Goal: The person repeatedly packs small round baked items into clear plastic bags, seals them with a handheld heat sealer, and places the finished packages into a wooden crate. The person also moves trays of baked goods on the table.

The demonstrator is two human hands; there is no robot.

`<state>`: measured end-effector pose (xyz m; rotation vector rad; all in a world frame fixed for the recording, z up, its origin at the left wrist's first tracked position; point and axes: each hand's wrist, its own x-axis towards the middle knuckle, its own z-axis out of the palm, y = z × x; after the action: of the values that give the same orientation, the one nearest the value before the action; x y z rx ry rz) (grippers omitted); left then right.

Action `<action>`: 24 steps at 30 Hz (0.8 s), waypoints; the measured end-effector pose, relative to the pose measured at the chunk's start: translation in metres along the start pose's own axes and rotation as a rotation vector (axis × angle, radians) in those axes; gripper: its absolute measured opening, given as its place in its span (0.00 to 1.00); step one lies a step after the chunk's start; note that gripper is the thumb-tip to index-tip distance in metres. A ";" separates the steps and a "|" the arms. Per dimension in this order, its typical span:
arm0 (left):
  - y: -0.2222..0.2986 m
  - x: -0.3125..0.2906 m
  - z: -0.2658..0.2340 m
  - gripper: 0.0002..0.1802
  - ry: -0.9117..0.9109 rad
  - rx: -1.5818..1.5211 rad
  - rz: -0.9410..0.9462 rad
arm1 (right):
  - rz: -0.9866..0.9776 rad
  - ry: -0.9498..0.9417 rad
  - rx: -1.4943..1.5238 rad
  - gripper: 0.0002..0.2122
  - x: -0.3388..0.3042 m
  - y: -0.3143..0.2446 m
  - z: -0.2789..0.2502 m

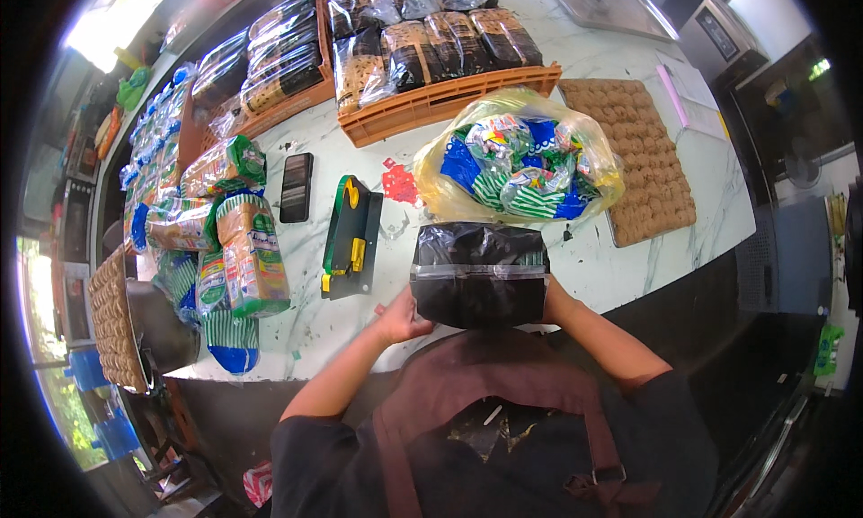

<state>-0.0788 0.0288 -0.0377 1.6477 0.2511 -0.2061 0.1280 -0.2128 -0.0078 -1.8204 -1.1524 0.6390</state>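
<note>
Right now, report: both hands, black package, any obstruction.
Left grip and right grip at opposite sides, partly hidden. Black package between them. Yellow bag just beyond, limiting forward room.

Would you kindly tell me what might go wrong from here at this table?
The black package, between the left hand and right hand close to the table's near edge, could drop if either lost contact.
The striped blue-and-green wrapper end beneath the bread bags lies near the edge, so that pile might slide off.
The open yellow bag sits just beyond the package; a bump could perhaps spill its wrappers.
</note>
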 end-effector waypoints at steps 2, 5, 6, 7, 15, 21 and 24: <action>0.002 0.007 0.003 0.40 -0.146 0.042 0.072 | 0.204 -0.117 0.356 0.45 0.010 -0.003 0.010; -0.005 0.041 0.015 0.43 -0.242 -0.165 0.124 | 0.088 -0.186 0.341 0.40 0.021 0.006 0.029; -0.009 0.051 0.019 0.43 -0.264 -0.150 0.158 | -0.058 -0.217 0.200 0.38 0.024 0.011 0.036; -0.013 0.058 0.023 0.43 -0.262 -0.194 0.142 | -0.122 -0.215 0.106 0.38 0.022 0.018 0.040; -0.019 0.088 0.035 0.42 -0.094 0.442 0.376 | -0.275 -0.093 -0.232 0.36 0.000 0.045 0.040; -0.022 0.094 0.026 0.42 -0.135 0.512 0.376 | -0.319 -0.034 -0.347 0.35 0.010 0.034 0.041; -0.022 0.093 0.021 0.42 -0.169 0.540 0.380 | -0.340 0.000 -0.409 0.35 0.012 0.029 0.040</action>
<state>0.0040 0.0134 -0.0868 2.1596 -0.2725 -0.1268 0.1157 -0.1921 -0.0519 -1.8842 -1.6376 0.2141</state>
